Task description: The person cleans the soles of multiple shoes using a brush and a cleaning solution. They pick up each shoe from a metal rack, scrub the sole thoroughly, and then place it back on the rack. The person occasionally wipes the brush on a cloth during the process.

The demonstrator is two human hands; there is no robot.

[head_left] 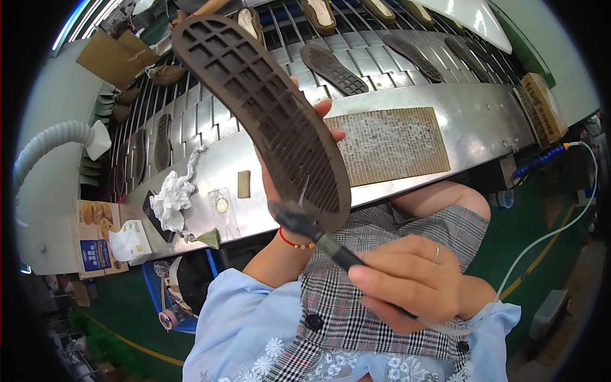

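A dark brown shoe sole [258, 95] is held up tilted, with its grid-like recesses and ribbed heel part facing me. My left hand [268, 179] grips it from behind and below; some fingertips show past its right edge and the palm is mostly hidden. In my right hand [417, 277] is a dark-handled brush [340, 251], its blurred bristle end at the lower left edge of the sole. A translucent tube [541, 237] runs to my right hand from a blue coiled fitting at the right. Whether the bristles touch the sole I cannot tell.
A ribbed cardboard sheet [394, 146] lies on the metal bench [480, 124]. Beyond it, several soles [334, 69] and shoes [318, 16] rest on a slatted conveyor [375, 48]. White crumpled cloth [173, 197], a tissue pack [130, 242] and a flexible duct [54, 137] are at left.
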